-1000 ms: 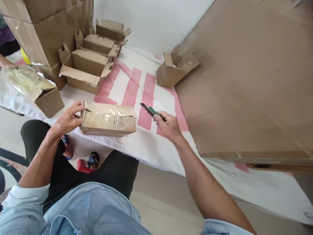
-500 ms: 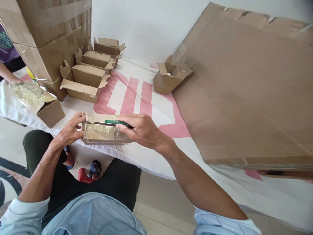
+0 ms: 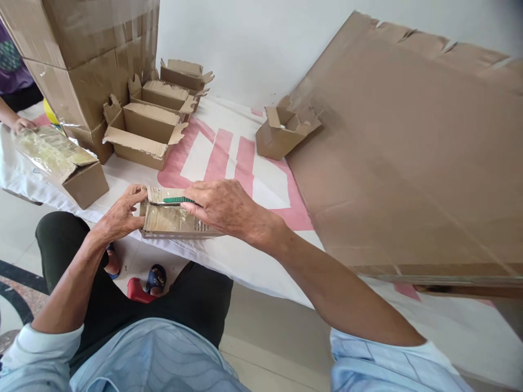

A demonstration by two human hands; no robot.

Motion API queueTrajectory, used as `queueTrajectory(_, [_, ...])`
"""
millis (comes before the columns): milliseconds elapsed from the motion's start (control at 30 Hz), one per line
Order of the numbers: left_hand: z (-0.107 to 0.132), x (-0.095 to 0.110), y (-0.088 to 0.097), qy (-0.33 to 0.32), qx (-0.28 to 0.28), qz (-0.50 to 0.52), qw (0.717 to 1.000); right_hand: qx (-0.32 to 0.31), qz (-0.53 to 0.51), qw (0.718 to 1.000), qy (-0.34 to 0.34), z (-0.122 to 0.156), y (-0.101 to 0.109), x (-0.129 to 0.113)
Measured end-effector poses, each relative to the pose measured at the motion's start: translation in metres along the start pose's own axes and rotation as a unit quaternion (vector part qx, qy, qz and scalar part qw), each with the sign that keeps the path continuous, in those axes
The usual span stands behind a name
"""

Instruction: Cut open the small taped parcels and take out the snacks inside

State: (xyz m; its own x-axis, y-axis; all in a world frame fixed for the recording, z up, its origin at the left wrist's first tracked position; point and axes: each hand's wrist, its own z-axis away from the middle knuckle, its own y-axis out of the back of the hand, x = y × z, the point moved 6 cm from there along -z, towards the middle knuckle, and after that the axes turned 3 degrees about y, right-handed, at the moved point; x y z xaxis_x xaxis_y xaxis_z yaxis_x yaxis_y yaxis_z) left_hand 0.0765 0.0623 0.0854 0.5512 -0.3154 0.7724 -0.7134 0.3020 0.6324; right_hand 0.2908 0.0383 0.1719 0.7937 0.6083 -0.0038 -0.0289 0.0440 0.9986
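Green cutter (image 3: 172, 200) sits pinched in the grip of my right hand (image 3: 223, 206), laid along the top seam of the taped box (image 3: 165, 219); my left hand (image 3: 121, 213) clasps that box's nine o'clock end. I judge this box partway at most, its flaps not yet raised. Three open boxes (image 3: 137, 156) at eleven o'clock and a lone open box (image 3: 270, 140) near two look finished. At six, the edge of the surface (image 3: 261, 268) runs close; I have room between twelve and one, short of the big cardboard (image 3: 408, 163) towards three.
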Motion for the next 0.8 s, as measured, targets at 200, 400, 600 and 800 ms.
queueTrajectory(200, [-0.003, -0.005, 0.001, -0.004, -0.001, 0.000, 1.000, 0.014, 0.004, 1.000, -0.018, 0.033, -0.007, 0.040])
queueTrajectory(400, [-0.001, -0.008, 0.003, -0.022, 0.016, 0.013, 1.000, 0.192, -0.141, 0.970, -0.055, 0.073, 0.003, 0.085])
queueTrajectory(600, [0.000, -0.011, 0.001, -0.034, -0.013, 0.015, 0.999, 0.289, -0.212, 0.914, -0.191, 0.109, -0.085, 0.137])
queueTrajectory(800, [-0.007, -0.012, 0.008, -0.019, -0.023, -0.027, 0.999, 0.273, -0.115, 0.900, -0.321, 0.147, -0.200, 0.161])
